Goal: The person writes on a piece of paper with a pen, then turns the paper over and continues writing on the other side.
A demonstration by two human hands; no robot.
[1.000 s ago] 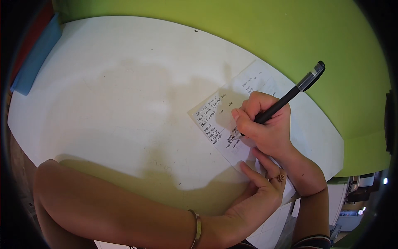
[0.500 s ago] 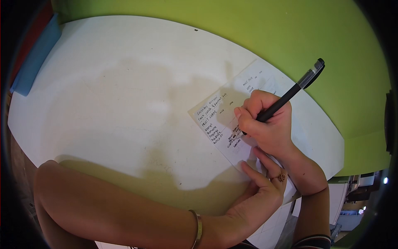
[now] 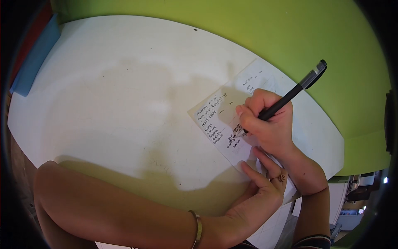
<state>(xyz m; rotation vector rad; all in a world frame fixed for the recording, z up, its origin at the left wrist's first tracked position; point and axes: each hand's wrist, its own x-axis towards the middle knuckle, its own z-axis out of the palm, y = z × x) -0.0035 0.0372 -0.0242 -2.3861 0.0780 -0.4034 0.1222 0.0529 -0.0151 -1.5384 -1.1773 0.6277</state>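
Observation:
A black pen (image 3: 282, 103) is in my right hand (image 3: 271, 124), its fingers closed around the barrel. The pen slants up to the right, and its tip is down at the handwritten lines on a sheet of paper (image 3: 226, 120). The sheet bears handwritten lists, with words such as "Mango" and "Banana" at its left. My left hand (image 3: 263, 184) wears a ring and lies at the sheet's lower edge, below my right hand. Its fingers are stretched out, with the fingertips resting on the paper. Part of the sheet is hidden under both hands.
The white table (image 3: 112, 91) has a curved far edge against a green wall (image 3: 269, 25). A blue object (image 3: 37, 58) stands at the table's far left corner. A bracelet (image 3: 197, 228) circles my left wrist. Blurred household items show at the lower right.
My right hand and the pen have shifted very slightly to the right, the tip moving along the writing. My left hand and the sheet stay where they were.

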